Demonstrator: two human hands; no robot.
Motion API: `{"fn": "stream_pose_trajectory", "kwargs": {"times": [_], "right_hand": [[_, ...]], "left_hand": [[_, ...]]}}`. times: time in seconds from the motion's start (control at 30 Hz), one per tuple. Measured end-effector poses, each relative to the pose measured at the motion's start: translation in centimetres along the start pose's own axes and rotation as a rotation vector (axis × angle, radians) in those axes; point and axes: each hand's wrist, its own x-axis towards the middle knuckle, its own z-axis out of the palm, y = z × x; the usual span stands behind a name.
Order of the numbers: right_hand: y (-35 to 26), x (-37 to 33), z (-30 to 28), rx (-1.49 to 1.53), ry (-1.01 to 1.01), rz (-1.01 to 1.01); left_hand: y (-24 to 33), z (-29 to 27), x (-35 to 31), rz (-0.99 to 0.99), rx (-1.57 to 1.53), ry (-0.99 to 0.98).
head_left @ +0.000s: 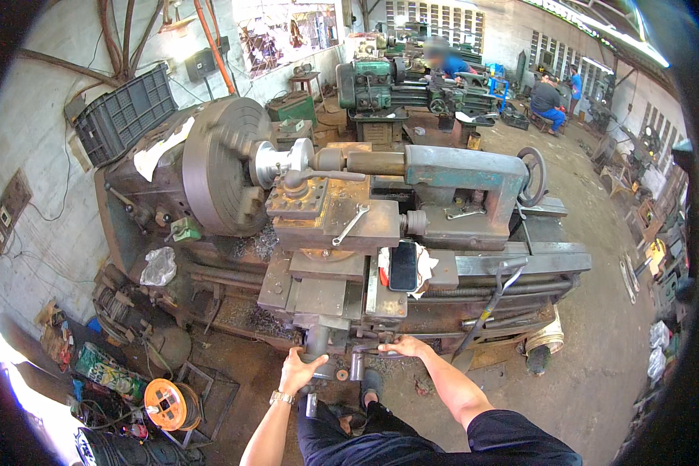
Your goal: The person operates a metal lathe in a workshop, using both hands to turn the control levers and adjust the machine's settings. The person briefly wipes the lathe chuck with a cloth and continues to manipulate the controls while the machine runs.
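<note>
Both hands on the lathe carriage controls, front side. Left hand [297, 371] is at the grey round handwheel [317, 340], fingers and thumb spread around its side; can't tell how tight. Right hand [406, 346] has fingers curled onto a dark crank handle [370, 342], just right of the handwheel. Both controls sit low on the carriage front, nearest the operator. Metal watch [282, 397] on the left wrist.

Shiny round workpiece [269, 165] sits at the big chuck [224, 167], in line with the tailstock [458, 167] on the right. Chuck face is partly blurred. Tool post [296, 197] stands just in front of the workpiece, lever on top. Spanner [351, 225] lies slantwise on the slide right of it. Phone [403, 266] lies on a pale cloth [425, 268], on the carriage. Second spanner [465, 213] on the tailstock base. Long-handled tool [485, 314] leans on the bed front, right side.

Clear plastic bag [158, 266] below the headstock, orange cable reel [166, 404] on the floor, lower left. Black crate [126, 116] behind the headstock. Three other people in the background, one seated [547, 103], all well apart.
</note>
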Motion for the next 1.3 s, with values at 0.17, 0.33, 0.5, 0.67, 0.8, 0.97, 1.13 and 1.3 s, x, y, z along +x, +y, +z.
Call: {"fn": "stream_pose_trajectory", "kwargs": {"times": [0.17,0.33,0.5,0.67,0.8,0.97,1.13,1.3], "right_hand": [[-0.6,0.0,-0.4,-0.036,-0.076,0.070],[-0.4,-0.3,-0.4,-0.030,-0.062,0.091],[0.1,-0.2,-0.3,0.036,-0.045,0.038],[1.0,0.7,0.1,0.039,-0.048,0.065],[1.2,0.4,0.1,0.054,-0.013,0.039],[1.1,0.3,-0.1,0.052,-0.051,0.036],[1.9,0.6,0.3,0.080,-0.022,-0.011],[2.4,0.7,0.5,0.120,-0.017,-0.051]], "left_hand": [[0.2,-0.1,-0.1,-0.020,-0.007,-0.016],[0.4,-0.1,-0.4,-0.007,0.018,0.011],[0.4,-0.2,-0.2,-0.011,0.016,0.007],[0.7,-0.3,-0.3,-0.017,0.010,0.006],[0.8,-0.3,-0.4,-0.014,0.008,0.014],[0.7,-0.2,-0.3,0.001,0.006,0.026],[0.7,-0.3,-0.4,-0.013,0.011,0.012],[0.8,-0.3,-0.5,-0.007,0.015,0.022]]}}
